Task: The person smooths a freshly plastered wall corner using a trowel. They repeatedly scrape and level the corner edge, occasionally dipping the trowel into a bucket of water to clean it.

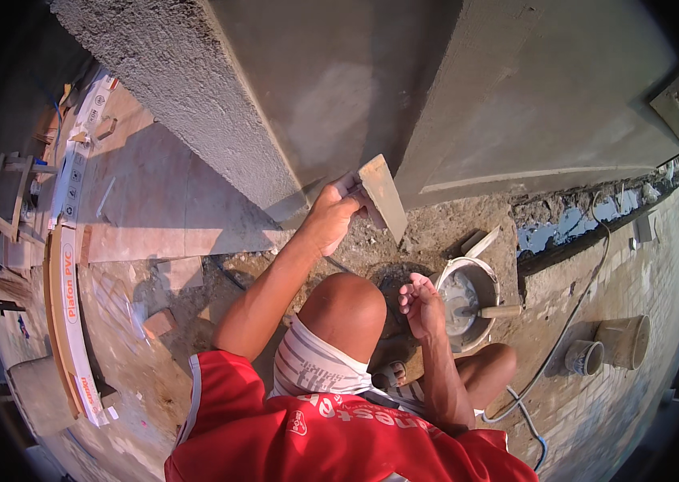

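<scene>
The left hand (339, 210) holds a flat board (383, 197) near the low end of the wall (532, 104); I can't tell if they touch. The right hand (422, 305) is half curled, and I see nothing in it. It is just beside a bucket (494, 283) with wet grey mix (458, 289) and a trowel (501, 311) in it. The big wall faces look smooth, so most of the work there seems done. The strip (171, 88) on the left is bumpy, so some smoothing may be left.
</scene>
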Motion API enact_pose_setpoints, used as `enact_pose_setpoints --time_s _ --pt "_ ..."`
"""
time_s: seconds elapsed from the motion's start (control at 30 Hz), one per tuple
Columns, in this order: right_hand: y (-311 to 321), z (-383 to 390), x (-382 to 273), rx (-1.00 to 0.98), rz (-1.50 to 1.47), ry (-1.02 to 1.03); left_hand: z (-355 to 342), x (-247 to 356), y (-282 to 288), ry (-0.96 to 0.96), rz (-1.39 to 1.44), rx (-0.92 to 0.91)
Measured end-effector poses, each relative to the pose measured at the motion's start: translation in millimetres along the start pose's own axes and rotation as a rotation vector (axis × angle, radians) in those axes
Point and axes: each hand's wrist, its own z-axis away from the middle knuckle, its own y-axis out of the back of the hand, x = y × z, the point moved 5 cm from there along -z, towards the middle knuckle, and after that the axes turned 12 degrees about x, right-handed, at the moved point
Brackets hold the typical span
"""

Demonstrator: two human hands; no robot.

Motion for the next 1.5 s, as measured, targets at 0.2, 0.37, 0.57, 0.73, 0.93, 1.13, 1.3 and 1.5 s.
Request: enact_pose_setpoints --time_s 0.2,0.37,0.57,0.73,0.93,1.13,1.3,1.5 --pt "-52.5 -10.8 13.2 -0.265 -0.109 -0.195 31.3 -95.8 18.6 0.265 0.320 -0.133" --pt "-53.3 -34.9 34.6 -0.414 -0.280 -0.354 38.8 -88.4 20.0 0.148 0.393 -0.277" --pt "-73.6 -15.2 2.9 -0.264 -0.090 -0.044 32.6 -135.8 26.5 0.498 0.310 -0.195" --pt "-72.5 -19.1 -77.8 0.081 0.676 0.770 43.9 -177.1 73.3 0.402 0.169 0.046" --pt "-109.7 -46.5 -104.9 0.186 0.839 1.284 62.4 -188.0 83.1 0.394 0.115 0.098" --pt "-150.9 -70.6 -86.1 0.225 0.813 1.486 70.7 -195.2 105.8 0.417 0.196 0.178" --pt "-148.1 -91.6 -76.0 0.357 0.807 1.453 76.5 -189.6 121.1 0.426 0.124 0.210" --pt "-76.4 -99.8 -79.7 0.430 0.653 1.217 77.1 -181.1 128.9 0.424 0.118 0.200"
